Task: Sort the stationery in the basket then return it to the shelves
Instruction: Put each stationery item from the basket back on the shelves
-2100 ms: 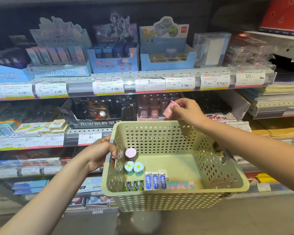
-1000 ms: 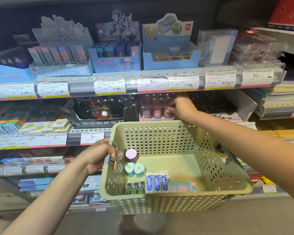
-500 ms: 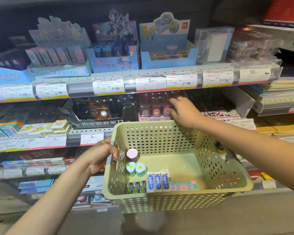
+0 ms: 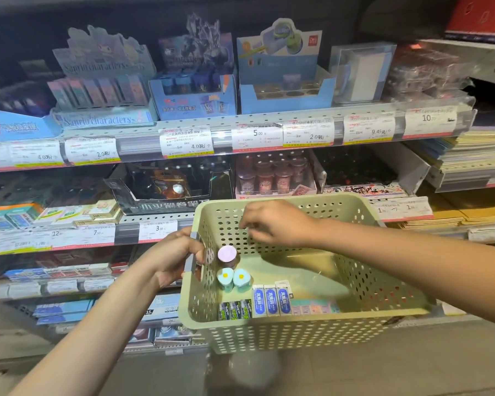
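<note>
My left hand (image 4: 174, 254) grips the handle on the left end of a pale green perforated basket (image 4: 383, 284), held in front of the shelves. Inside, along the near wall, lie a pink-capped round piece (image 4: 227, 254), two light blue round pieces (image 4: 234, 278), three dark green packs (image 4: 235, 309), three blue-and-white erasers (image 4: 271, 300) and a row of small pastel erasers (image 4: 315, 306). My right hand (image 4: 277, 222) hovers over the basket's far part with fingers loosely curled, and it holds nothing that I can see. A pink display box (image 4: 272, 177) of round items sits on the shelf just behind.
Shelves with price tags fill the view. A black display box (image 4: 169, 190) stands left of the pink one, and blue display boxes (image 4: 283, 81) line the shelf above. Stacked notebooks (image 4: 475, 158) lie at right. Grey floor (image 4: 355, 367) runs below.
My right hand held a pink item, reached into the pink display box on the shelf, and has now come back empty over the basket. The left hand kept hold of the basket.
</note>
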Demonstrator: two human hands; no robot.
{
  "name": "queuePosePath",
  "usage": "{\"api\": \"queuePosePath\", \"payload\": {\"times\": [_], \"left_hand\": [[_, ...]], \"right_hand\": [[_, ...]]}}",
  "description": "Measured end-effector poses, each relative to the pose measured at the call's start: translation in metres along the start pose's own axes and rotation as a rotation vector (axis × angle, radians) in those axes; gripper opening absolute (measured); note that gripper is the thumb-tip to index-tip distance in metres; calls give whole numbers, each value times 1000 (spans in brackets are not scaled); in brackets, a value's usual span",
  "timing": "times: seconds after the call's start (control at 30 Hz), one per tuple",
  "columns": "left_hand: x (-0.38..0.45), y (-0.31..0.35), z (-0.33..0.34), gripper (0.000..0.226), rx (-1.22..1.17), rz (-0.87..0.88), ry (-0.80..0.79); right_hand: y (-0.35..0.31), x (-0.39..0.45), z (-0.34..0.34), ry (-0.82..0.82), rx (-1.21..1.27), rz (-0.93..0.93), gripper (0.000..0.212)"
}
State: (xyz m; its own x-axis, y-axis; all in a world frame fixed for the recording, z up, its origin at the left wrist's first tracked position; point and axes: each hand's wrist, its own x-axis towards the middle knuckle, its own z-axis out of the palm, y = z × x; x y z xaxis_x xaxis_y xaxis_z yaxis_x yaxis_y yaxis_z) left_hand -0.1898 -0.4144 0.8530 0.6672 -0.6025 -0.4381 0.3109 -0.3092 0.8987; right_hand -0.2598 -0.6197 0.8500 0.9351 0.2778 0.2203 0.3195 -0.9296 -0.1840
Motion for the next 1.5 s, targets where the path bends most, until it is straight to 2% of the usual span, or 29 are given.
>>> {"api": "queuePosePath", "payload": {"times": [0.2, 0.33, 0.57, 0.77, 1.27, 1.5], "left_hand": [[-4, 3, 2, 36, 9, 8, -23], [-7, 5, 1, 37, 9, 5, -25], [-11, 7, 1, 38, 12, 5, -28], [-11, 8, 1, 43, 19, 2, -16], [-14, 11, 2, 42, 18, 6, -21], [-13, 10, -3, 42, 2, 1, -4]], "right_hand": [[-3, 16, 29, -241, -92, -33, 35], [-4, 20, 46, -315, -174, -90, 40], [-4, 29, 59, -320, -284, -185, 44], [-4, 33, 65, -358, -309, -217, 39], [-5, 27, 54, -364, -361, -172, 33], [1, 10, 28, -193, -342, -165, 34]]}}
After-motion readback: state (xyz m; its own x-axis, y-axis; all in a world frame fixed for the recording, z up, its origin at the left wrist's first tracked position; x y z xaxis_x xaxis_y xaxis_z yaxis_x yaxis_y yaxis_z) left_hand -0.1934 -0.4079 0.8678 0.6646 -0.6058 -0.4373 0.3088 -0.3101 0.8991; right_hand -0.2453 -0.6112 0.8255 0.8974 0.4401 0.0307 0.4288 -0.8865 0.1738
